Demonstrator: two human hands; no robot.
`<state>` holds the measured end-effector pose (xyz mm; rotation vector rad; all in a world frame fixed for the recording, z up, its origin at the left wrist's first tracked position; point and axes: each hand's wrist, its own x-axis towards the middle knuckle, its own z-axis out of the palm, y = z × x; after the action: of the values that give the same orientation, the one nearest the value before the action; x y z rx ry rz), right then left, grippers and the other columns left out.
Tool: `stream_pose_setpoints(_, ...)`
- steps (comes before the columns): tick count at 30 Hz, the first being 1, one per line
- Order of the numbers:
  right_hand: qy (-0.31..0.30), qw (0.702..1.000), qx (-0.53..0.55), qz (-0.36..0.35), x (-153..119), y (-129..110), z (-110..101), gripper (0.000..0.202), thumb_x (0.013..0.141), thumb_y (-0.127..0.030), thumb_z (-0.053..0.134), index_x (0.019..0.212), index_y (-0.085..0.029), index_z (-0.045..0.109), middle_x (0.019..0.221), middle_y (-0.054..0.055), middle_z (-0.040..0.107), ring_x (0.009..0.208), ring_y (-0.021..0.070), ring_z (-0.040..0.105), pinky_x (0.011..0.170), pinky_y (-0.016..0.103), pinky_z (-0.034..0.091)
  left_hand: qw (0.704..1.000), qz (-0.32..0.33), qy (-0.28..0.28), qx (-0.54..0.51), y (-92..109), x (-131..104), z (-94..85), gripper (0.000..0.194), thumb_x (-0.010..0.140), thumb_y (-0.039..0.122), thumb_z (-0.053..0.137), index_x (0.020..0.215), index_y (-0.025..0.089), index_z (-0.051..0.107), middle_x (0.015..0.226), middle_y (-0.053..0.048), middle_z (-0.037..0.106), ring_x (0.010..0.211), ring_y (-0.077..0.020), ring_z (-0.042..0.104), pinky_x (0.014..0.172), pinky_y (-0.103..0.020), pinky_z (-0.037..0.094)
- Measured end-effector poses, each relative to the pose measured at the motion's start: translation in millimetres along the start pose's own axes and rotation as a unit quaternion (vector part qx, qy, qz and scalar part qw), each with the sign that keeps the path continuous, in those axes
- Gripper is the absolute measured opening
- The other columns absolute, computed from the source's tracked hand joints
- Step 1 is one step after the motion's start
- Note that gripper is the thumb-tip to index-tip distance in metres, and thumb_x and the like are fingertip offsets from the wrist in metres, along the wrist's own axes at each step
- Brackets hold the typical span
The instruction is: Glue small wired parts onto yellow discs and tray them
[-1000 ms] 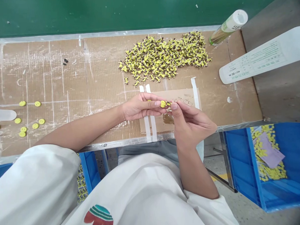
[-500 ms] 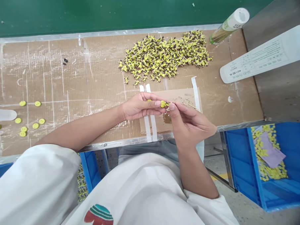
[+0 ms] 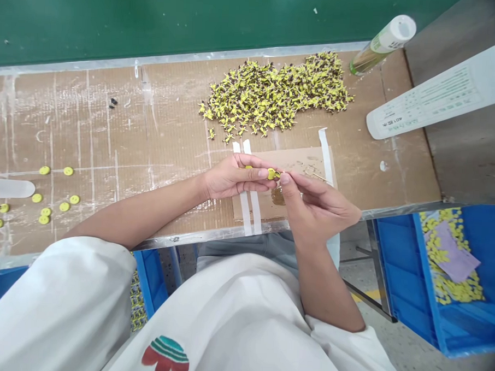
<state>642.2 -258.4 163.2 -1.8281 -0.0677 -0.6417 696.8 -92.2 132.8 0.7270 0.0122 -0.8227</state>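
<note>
Near front edge of cardboard-covered bench [image 3: 110, 146]: left hand [image 3: 231, 179] and right hand [image 3: 316, 205] met fingertip to fingertip, both pinching small yellow piece [image 3: 271, 174]. Risked slipping from so slight a grip, dropping among yellow pile [image 3: 276, 94] toward back edge.

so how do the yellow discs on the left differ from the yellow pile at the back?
The discs lie scattered singly, apart from one another; the pile is a dense heap of many pieces. The discs look round, flat and plain yellow; the pile's pieces are irregular, yellow mixed with dark bits. The discs sit left of both hands, the pile beyond them. Both rest on the cardboard and share the same yellow.
</note>
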Motion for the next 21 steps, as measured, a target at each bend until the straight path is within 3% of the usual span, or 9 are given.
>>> stream_pose_setpoints(12, -0.029, 0.999, 0.018, -0.007, 3.4, 0.3, -1.1, 0.015, 0.082, -0.021, 0.082, 0.096, -0.024, 0.078, 0.091, 0.002, 0.076, 0.078, 0.0208, 0.074, 0.072, 0.036, 0.065, 1.000, 0.016, -0.011, 0.002, -0.6, 0.1, 0.7, 0.030, 0.068, 0.027, 0.091, 0.093, 0.015, 0.081, 0.087, -0.007, 0.080, 0.081, -0.0141, 0.077, 0.076, -0.019, 0.061)
stream_pose_setpoints(21, -0.049, 0.999, 0.015, -0.008, 3.6, 1.5, -3.0, 0.017, 0.082, -0.021, 0.082, 0.098, -0.026, 0.078, 0.092, 0.001, 0.076, 0.077, 0.0203, 0.073, 0.072, 0.036, 0.065, 1.000, 0.013, 0.012, 0.013, -0.9, 0.2, 2.2, 0.033, 0.065, 0.028, 0.093, 0.092, 0.014, 0.081, 0.085, -0.008, 0.080, 0.079, -0.0154, 0.077, 0.078, -0.023, 0.063)
